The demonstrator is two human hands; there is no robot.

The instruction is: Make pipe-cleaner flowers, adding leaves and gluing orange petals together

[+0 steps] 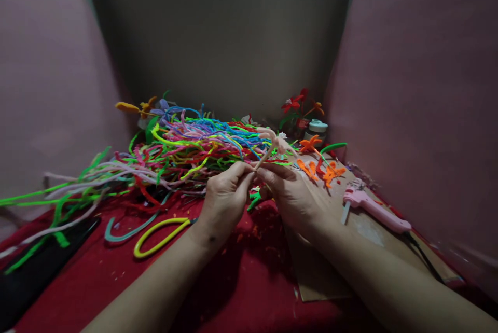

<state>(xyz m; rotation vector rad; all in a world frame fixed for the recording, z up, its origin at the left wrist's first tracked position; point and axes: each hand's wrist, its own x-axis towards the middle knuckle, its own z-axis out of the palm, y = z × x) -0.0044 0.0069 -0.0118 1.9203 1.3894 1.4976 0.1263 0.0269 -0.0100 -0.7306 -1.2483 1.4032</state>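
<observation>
Both my hands meet in the middle of the view, above the red cloth. My left hand is closed, its thumb and forefinger pinching the lower end of a pale pink pipe cleaner. Close beside it, my right hand is also closed, fingers pressed on the same pipe cleaner. The pipe cleaner slants up to the right from the fingertips, with bent loops at its top. A small green pipe cleaner piece shows just below the hands.
A big heap of coloured pipe cleaners lies behind. Yellow-handled pliers or cutters rest at left, near a black flat object. At right, a pink glue gun and orange pipe-cleaner flowers lie on cardboard. A lidded jar stands behind.
</observation>
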